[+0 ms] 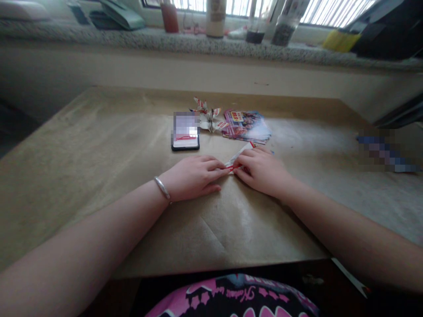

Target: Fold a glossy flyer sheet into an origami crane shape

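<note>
Folded paper (238,154), white with red, on the brown-covered table (115,132), between the two hands. The left hand (198,174) lies low with its thumb apart and fingertips on the paper; the right hand (264,172) pinches it between thumb and fingers. Beyond lie a phone (185,143), folded paper figures (210,127) and a fanned stack of leaflets (249,125).

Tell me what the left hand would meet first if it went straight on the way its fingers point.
Likely the folded paper, which the left hand seems to touch; just beyond is the right hand. Exact gaps are hard to judge from this view.
</note>
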{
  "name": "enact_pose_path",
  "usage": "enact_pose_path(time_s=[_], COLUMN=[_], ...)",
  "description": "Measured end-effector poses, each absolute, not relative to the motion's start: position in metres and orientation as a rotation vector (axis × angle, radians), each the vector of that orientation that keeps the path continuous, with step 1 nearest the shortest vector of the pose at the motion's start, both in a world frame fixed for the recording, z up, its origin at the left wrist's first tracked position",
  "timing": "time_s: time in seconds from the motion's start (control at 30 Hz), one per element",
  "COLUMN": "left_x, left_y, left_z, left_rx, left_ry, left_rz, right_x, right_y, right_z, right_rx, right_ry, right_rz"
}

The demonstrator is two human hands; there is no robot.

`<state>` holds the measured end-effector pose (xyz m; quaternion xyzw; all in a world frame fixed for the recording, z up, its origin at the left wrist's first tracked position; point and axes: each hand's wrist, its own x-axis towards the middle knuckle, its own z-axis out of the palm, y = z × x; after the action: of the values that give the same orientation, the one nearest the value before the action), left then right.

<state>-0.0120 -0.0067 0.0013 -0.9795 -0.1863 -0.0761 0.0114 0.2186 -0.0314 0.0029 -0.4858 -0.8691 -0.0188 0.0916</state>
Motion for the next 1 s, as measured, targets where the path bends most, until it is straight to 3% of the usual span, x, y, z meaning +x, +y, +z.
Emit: enact_pose_path(time_s=[0.1, 0.23, 1.0], left_x=[-0.013, -0.015, -0.013], left_y=[-0.006, -0.006, -0.008], left_z=[0.004, 0.007, 0.008], left_rx=[-3.085, -3.098, -3.040], left_ry=[-0.583, -0.581, -0.559], left_rz=[-0.195, -0.175, -0.186], right_x=[0.219, 0.221, 0.222], right_y=[-0.021, -0.011, -0.009], right_z=[0.003, -0.006, -0.016], right_rx=[-1.496, -1.441, -1.515], right_ry=[-2.540, -2.453, -2.438], right_rz=[0.179, 0.247, 0.149])
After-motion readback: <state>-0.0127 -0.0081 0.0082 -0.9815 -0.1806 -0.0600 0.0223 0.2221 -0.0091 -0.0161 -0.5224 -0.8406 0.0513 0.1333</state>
